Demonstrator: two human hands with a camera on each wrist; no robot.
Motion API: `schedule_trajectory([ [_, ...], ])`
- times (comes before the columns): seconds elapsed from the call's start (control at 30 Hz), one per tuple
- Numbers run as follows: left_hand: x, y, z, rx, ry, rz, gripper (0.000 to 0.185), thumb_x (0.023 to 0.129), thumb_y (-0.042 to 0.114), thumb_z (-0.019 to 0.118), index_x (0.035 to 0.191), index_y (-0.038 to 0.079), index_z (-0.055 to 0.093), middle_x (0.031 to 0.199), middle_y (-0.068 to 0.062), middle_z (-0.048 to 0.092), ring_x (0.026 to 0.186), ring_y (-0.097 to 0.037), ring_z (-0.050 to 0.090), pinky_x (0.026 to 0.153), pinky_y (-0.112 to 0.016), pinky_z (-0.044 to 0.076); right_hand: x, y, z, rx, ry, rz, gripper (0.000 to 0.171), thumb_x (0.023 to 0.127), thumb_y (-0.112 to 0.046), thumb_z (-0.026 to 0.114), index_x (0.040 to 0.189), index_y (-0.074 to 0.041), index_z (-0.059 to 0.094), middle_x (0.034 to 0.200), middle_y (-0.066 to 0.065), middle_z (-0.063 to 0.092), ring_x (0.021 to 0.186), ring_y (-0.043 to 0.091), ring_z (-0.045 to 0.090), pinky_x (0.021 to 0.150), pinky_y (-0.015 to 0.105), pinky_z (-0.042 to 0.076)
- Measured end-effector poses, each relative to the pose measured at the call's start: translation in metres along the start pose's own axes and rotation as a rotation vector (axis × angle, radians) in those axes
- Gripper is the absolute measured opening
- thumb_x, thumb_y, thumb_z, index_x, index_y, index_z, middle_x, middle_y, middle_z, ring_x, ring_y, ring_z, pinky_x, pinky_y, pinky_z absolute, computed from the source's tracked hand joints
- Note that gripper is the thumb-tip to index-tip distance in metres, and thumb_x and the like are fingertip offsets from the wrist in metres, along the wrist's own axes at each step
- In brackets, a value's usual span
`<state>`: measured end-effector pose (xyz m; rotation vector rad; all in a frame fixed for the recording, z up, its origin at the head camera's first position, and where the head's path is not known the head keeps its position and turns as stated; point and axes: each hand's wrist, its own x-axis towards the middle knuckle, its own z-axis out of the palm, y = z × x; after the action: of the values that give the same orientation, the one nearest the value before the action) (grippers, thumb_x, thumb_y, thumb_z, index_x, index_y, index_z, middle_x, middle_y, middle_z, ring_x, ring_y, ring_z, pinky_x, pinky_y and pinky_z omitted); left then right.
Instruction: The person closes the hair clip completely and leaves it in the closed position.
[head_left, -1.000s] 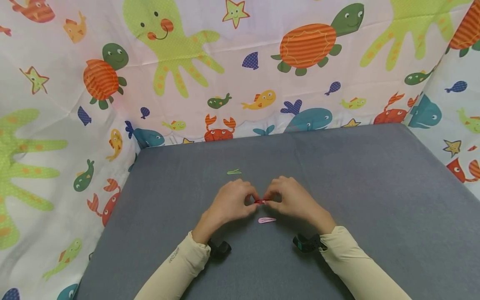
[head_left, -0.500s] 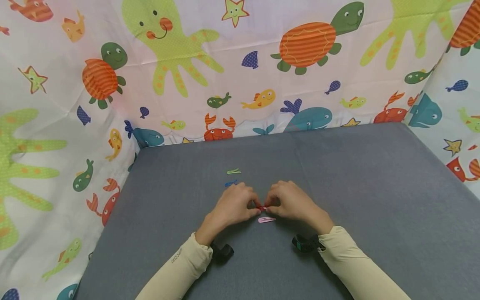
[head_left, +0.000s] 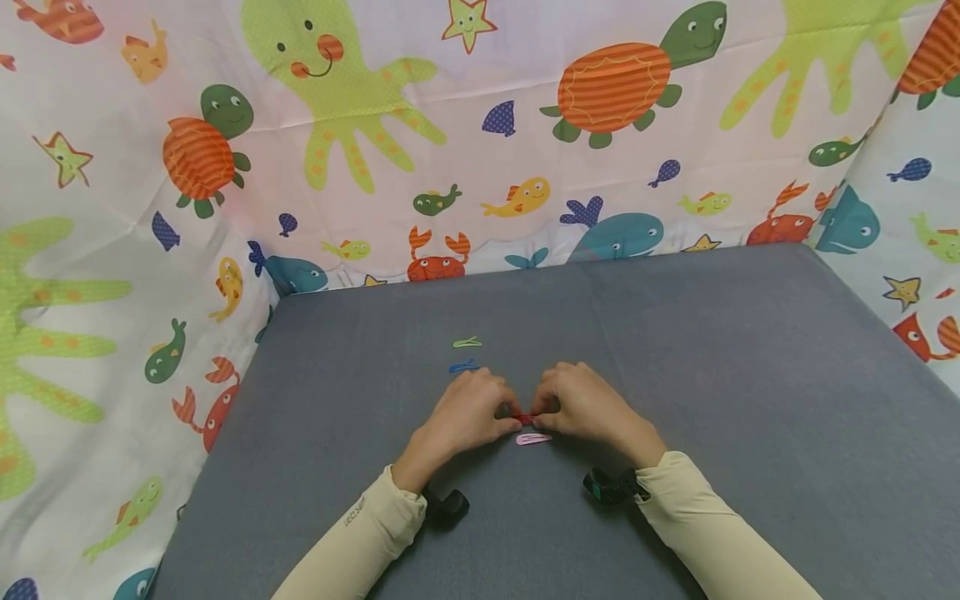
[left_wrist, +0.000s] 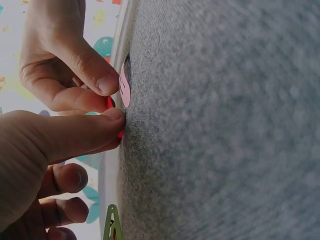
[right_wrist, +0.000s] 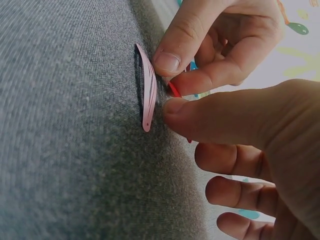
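**Two hands pinch a red hair clip low over the grey cloth**

Near the centre of the head view we see the left hand (head_left: 467,412) and the right hand (head_left: 585,408) meet, fingers curled, with a small red hair clip (head_left: 524,418) pinched between their fingertips. Only a sliver of red shows between the thumbs and forefingers. In the left wrist view the red clip (left_wrist: 109,103) peeks out between the two hands close to the fabric; whether it touches the cloth we cannot tell.

Just below the hands in the head view lies a pink hair clip (head_left: 533,438), flat on the grey table cover (head_left: 750,375). In the right wrist view this pink clip (right_wrist: 147,90) sits just beside the thumb tips.

Above and left of the left hand we find a blue hair clip (head_left: 463,367), and a little further up a green hair clip (head_left: 467,342), both apart from the hands. Cream sleeves (head_left: 712,533) cover both forearms. A sea-creature printed sheet (head_left: 480,125) fills the upper part of the frame.
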<state>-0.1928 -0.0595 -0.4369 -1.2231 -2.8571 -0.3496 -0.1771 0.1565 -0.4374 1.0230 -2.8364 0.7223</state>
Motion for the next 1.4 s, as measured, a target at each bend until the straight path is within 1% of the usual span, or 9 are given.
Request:
schedule_trajectory([
  [0.17,-0.0001,0.0019,-0.0004,0.011,0.004,0.003,0.01,0.083,0.033,0.085,0.09,0.028,0.082,0.082,0.008,0.072,0.069,-0.009,0.05,0.065,-0.026,0.036,0.0005,0.0014,0.0002,0.001,-0.006,-0.012,0.011,0.078,-0.018,0.086,0.079,-0.026,0.079,0.081,-0.01,0.071,0.078,0.009,0.059,0.074,0.037,0.048],
  [0.5,0.0,0.004,0.002,0.054,0.013,-0.006,0.009,0.083,0.035,0.084,0.09,0.029,0.082,0.079,0.01,0.071,0.068,-0.009,0.048,0.063,-0.027,0.033,0.0007,0.0009,0.0016,0.008,-0.006,0.0,0.014,0.079,-0.017,0.086,0.076,-0.027,0.077,0.078,-0.012,0.069,0.074,0.007,0.059,0.069,0.031,0.047],
  [0.8,-0.001,0.0054,0.0022,0.073,0.023,-0.013,0.01,0.083,0.036,0.084,0.091,0.03,0.082,0.084,0.012,0.074,0.07,-0.009,0.053,0.065,-0.029,0.039,0.0008,0.0009,0.0016,0.028,-0.035,0.028,0.012,0.079,-0.016,0.086,0.079,-0.024,0.076,0.079,-0.008,0.068,0.073,0.006,0.059,0.066,0.026,0.046],
  [1.0,-0.0014,0.0062,0.0018,0.074,0.037,-0.012,0.009,0.082,0.035,0.085,0.09,0.03,0.083,0.083,0.011,0.074,0.068,-0.01,0.053,0.063,-0.029,0.038,0.0011,0.0004,0.0019,0.031,-0.044,0.043,0.011,0.08,-0.016,0.085,0.08,-0.022,0.076,0.08,-0.008,0.069,0.073,0.005,0.06,0.066,0.026,0.048],
  [1.4,-0.0014,0.0071,0.002,0.071,0.029,-0.011,0.008,0.084,0.033,0.083,0.091,0.03,0.082,0.086,0.012,0.075,0.073,-0.011,0.058,0.066,-0.03,0.042,-0.0013,-0.0016,0.001,0.038,-0.042,0.039,0.012,0.081,-0.015,0.085,0.08,-0.021,0.074,0.08,-0.006,0.069,0.074,0.008,0.061,0.067,0.025,0.048],
])
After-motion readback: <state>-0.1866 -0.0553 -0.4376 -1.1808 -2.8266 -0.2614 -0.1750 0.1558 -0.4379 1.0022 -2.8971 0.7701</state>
